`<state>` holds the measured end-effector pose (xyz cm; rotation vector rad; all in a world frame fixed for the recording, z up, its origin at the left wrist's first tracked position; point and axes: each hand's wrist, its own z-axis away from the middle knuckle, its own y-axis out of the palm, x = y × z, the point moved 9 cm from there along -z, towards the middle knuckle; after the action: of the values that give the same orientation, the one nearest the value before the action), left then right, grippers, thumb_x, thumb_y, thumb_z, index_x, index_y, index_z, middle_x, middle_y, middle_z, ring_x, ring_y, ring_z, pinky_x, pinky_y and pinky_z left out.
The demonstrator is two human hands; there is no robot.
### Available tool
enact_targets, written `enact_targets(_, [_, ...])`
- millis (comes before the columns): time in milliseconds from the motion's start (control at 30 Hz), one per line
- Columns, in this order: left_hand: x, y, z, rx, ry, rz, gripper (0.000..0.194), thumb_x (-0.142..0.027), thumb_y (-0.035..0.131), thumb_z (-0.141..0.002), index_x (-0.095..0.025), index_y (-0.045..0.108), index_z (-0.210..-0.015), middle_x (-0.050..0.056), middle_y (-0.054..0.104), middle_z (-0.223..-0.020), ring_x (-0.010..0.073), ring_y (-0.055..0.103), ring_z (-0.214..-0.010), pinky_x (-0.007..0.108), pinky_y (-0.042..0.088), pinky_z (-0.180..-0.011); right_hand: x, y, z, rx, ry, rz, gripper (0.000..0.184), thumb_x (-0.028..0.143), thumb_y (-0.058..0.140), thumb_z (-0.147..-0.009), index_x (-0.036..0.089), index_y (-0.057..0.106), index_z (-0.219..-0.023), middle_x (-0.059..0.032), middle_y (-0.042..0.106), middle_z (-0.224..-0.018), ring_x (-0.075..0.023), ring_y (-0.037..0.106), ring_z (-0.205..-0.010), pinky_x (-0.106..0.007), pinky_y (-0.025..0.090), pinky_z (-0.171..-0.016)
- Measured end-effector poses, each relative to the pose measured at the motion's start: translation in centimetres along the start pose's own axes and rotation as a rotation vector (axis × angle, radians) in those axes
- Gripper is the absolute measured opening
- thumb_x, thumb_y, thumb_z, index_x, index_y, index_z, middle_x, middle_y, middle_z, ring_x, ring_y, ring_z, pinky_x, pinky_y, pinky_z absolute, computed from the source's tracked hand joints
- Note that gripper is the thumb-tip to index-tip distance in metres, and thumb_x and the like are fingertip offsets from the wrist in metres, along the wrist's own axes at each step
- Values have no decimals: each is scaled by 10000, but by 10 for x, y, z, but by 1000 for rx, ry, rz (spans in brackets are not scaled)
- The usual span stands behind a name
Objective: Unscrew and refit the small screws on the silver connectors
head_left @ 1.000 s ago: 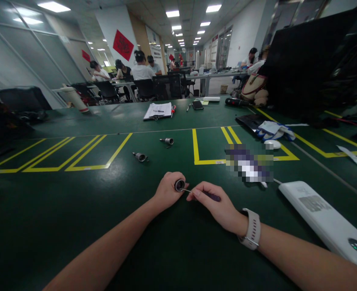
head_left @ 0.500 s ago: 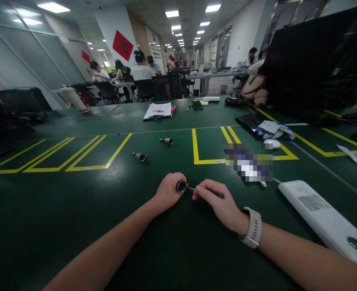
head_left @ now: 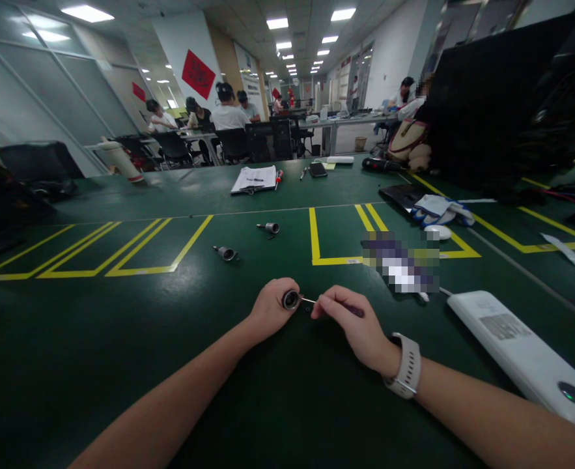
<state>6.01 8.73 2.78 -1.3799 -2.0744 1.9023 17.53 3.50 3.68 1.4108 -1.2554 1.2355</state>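
Observation:
My left hand (head_left: 271, 307) is closed around a hollow, cup-shaped metal connector (head_left: 290, 299), whose round open end faces me. In my right hand (head_left: 350, 320), with a pale watch on the wrist, is a slim screwdriver (head_left: 356, 311) with a dark purplish handle. Its thin shaft points left and meets the connector's right side; the exact contact of the tip is too small to make out. A tiny ring-like piece (head_left: 307, 309) shows just below the shaft. Farther off lie two similar metal connectors, one nearer (head_left: 226, 253) and one behind it (head_left: 269, 228).
Yellow tape marks the green table (head_left: 170, 339). To my right are a white power bank (head_left: 516, 352), a blurred-out item (head_left: 399, 264), a white mouse (head_left: 437, 232) and gloves (head_left: 443, 210). Papers (head_left: 254, 178) and a phone (head_left: 318, 169) lie farther back. Several people sit beyond.
My right hand has shifted slightly right with the screwdriver, so more of the shaft shows. The left hand and connector have barely moved.

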Motion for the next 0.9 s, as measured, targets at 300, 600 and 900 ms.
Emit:
enact_targets(300, [-5, 8, 2, 49, 72, -127, 100, -110, 518, -748, -176, 507, -674, -18, 555, -673, 143, 515, -659, 281, 367, -665, 7, 0, -2, 28, -46, 101, 209, 273, 542, -822, 197, 671, -676, -28, 634, -710, -180, 553, -697, -334, 400, -682])
enact_targets(600, [2, 3, 1, 11, 14, -10, 104, -175, 541, -757, -167, 515, -657, -8, 561, -678, 131, 511, -648, 257, 374, -619, -31, 1, -7, -34, 262, -449, 182, 314, 631, -745, 162, 682, -659, -44, 671, -694, -155, 571, -681, -308, 415, -684])
enact_targets(900, [1, 2, 0, -1, 8, -75, 101, -154, 534, -763, -170, 516, -665, -15, 557, -667, 137, 513, -640, 276, 379, -646, 1, -5, 0, -41, -11, 32, 213, 279, 540, -826, 184, 676, -693, -25, 632, -710, -177, 567, -714, -329, 409, -699])
